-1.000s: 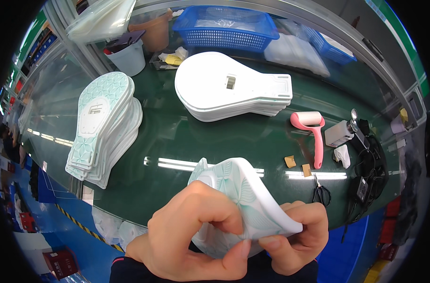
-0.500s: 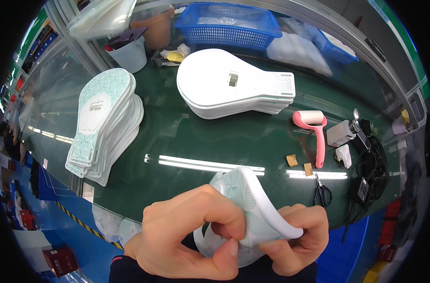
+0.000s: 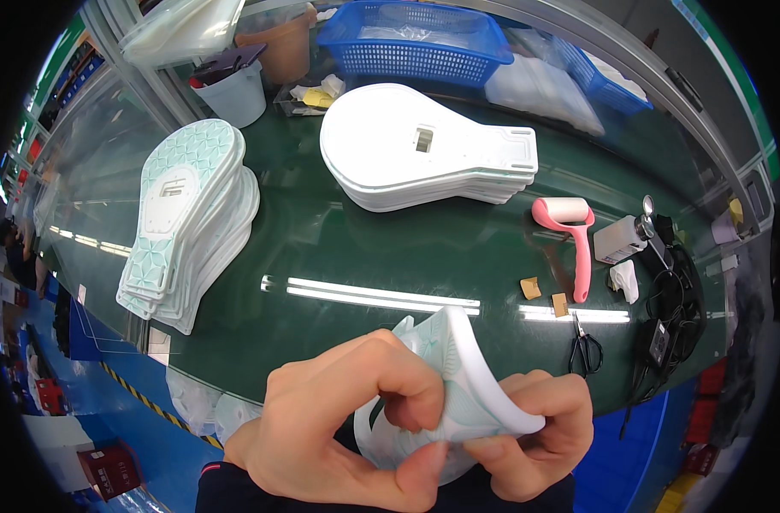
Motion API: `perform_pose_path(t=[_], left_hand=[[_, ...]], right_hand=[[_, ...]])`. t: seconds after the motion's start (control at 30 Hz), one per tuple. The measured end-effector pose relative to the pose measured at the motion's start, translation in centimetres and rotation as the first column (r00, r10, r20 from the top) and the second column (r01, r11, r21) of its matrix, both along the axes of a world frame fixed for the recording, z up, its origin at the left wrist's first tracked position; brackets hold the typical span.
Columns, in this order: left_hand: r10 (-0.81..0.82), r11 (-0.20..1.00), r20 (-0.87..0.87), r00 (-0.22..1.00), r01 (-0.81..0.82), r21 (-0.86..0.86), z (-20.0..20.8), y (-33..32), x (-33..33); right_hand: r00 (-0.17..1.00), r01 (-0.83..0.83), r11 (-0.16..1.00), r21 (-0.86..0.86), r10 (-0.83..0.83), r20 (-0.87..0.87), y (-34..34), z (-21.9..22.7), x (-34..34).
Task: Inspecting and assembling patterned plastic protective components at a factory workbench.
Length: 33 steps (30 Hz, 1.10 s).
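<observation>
Close to my body I hold a white-rimmed plastic panel with a pale green line pattern, turned on edge and looking curved. My left hand pinches its patterned side, with index finger bent and thumb pressed near the lower part. Fingers of my right hand wrap round the thick white rim, the thumb against the patterned face. The panel's lower end is partly hidden by my hands. Beyond them lie a stack of similar panels, pattern up, at the left and a stack of plain white-faced panels at the back centre.
On the green tabletop at the right lie a pink-handled roller, black scissors, small brown pieces, a pump bottle and black cables. A blue basket and a pale bucket stand at the back.
The held panel has tilted slightly, its upper rim shifting a little right. My left thumb has slid right along the panel toward my right thumb. Both hands keep their grip.
</observation>
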<state>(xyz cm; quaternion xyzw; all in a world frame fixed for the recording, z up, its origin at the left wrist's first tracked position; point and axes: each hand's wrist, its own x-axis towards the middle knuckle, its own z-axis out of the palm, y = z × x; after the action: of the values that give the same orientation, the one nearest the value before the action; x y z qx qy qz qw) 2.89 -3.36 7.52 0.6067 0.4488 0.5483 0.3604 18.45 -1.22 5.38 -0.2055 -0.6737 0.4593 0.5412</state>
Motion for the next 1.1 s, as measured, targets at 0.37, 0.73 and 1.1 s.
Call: perform_pose_path(t=[0.37,0.73,1.1], left_hand=[[-0.072,0.995,-0.049,0.996,0.069,-0.068,0.8,0.2,-0.5],[-0.180,0.983,-0.024,0.983,0.178,-0.042,1.4,0.4,-1.2],[-0.190,0.982,-0.076,0.979,0.188,-0.032,0.7,0.8,-1.1]], right_hand=[[0.987,0.112,0.959,-0.262,-0.138,-0.084,-1.3,-0.9,0.2],[0.985,0.098,0.940,-0.326,-0.139,-0.105,-1.5,-0.5,0.4],[0.988,0.116,0.947,-0.298,-0.141,-0.064,-1.5,-0.4,0.3]])
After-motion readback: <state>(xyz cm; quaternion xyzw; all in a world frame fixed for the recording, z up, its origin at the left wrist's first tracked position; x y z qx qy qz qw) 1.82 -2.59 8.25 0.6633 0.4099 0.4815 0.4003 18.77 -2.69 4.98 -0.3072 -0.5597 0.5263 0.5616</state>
